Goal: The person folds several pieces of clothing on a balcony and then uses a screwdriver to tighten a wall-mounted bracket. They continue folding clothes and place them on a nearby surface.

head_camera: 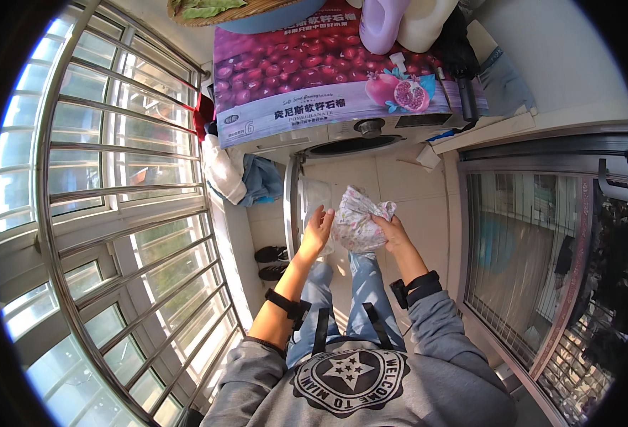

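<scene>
My right hand [392, 232] grips a bunched white cloth with a small floral print [357, 227] by its right side. The cloth hangs crumpled above my knees. To its left, my left hand [318, 230] is raised with its fingers apart and nothing in it. Beyond both hands stands a front-loading washing machine [335, 131]. Its round door [292, 200] is swung out to the left, beside my left hand. The dark drum opening [354, 147] shows only as a narrow slit under the front panel.
A printed pomegranate carton sheet [292, 80] covers the machine top. On it are a lilac bottle [379, 24], a black umbrella [460, 69] and a blue basin [276, 16]. Metal window bars [132, 192] line the left; a sliding door [527, 256] is at right. Black shoes [271, 254] stand on the floor.
</scene>
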`<state>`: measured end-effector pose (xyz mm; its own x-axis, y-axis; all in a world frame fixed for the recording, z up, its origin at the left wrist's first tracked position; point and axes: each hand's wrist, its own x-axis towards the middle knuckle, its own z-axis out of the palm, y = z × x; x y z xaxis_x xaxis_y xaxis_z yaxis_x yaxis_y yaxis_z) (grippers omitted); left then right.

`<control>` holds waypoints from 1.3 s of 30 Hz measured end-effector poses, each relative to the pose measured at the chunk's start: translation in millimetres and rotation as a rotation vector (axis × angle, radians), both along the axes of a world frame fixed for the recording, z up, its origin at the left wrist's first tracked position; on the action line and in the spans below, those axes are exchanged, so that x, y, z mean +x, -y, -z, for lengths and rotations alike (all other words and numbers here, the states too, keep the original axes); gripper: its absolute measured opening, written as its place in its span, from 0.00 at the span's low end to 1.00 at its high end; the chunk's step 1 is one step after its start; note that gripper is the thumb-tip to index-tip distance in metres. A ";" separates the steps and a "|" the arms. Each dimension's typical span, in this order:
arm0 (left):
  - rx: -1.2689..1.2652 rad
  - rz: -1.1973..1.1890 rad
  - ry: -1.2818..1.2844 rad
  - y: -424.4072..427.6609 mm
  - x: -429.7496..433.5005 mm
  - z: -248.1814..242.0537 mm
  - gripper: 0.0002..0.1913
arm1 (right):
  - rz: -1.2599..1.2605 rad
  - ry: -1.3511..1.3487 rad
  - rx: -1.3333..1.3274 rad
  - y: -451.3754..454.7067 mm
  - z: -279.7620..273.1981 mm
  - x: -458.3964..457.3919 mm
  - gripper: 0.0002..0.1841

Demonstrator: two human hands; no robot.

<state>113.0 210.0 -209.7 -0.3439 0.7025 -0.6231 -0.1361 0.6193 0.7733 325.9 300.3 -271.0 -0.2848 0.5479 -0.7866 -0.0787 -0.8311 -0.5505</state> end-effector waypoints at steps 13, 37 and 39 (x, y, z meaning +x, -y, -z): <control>0.458 -0.222 -0.496 -3.0 -50.1 10.6 0.26 | 0.408 -0.821 -0.201 -209.3 197.8 -153.0 0.23; -0.291 -0.068 -0.753 40.5 -375.0 338.2 0.20 | -1.220 0.660 1.564 129.6 -10.5 -256.6 0.14; -0.331 -0.072 -0.737 32.0 -385.8 358.4 0.23 | -1.217 0.714 1.584 130.8 -8.0 -256.1 0.13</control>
<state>-272.8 178.0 -568.1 -0.7846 0.4817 -0.3904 0.2887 0.8411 0.4574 69.7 169.5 -263.0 -0.8579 0.5099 -0.0626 0.4978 0.7951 -0.3464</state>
